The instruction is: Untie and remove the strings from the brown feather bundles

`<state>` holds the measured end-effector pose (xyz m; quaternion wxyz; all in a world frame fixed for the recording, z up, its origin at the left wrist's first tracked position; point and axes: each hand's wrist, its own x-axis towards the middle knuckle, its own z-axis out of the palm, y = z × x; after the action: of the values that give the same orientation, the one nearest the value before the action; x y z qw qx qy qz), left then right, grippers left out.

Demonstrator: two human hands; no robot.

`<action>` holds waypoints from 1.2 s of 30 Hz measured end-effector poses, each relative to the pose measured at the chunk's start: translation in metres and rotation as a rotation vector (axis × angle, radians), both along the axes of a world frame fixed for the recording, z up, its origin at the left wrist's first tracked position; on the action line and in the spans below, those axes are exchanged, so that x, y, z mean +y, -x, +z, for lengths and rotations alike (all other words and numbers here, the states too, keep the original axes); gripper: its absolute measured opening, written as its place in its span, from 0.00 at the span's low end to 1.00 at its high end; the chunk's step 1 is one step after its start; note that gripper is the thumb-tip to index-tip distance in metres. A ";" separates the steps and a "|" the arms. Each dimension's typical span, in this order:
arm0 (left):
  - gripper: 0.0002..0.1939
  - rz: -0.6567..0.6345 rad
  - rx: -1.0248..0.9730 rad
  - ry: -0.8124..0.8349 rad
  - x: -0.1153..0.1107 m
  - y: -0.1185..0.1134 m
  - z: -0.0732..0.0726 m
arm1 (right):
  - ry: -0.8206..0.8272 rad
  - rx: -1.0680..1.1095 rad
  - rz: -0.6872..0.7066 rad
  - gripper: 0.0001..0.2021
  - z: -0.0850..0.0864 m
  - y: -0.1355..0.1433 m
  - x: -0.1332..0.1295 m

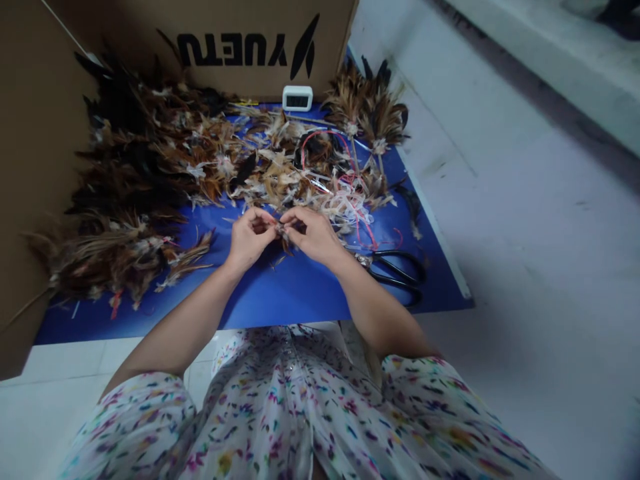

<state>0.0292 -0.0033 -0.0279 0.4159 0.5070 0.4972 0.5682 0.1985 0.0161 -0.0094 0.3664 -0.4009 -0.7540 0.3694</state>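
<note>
Near the middle of the blue table, my left hand (251,237) and my right hand (314,235) pinch a small brown feather bunch (284,238) between them. Fingers and thumbs of both hands are bent together, and they partly hide the bunch. Just beyond my hands lie loose brown and cream feathers (277,177). White and pink ties (347,200) lie tangled beside my right hand. A pair of scissors (397,272) with black handles rests to the right of my right forearm.
Feather piles (165,147) cover the table's (300,293) left and back. Feather bundles on sticks (367,110) lie at the back right. A white digital timer (297,99) stands before a cardboard box (240,50). A wall (525,220) borders the right side.
</note>
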 end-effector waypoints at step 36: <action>0.19 0.048 0.093 -0.139 -0.001 0.002 -0.009 | 0.426 0.252 0.025 0.06 -0.007 0.010 0.007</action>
<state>0.0271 -0.0041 -0.0365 0.3422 0.5484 0.4873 0.5871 0.1886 0.0235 -0.0161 0.3603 -0.4106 -0.6120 0.5718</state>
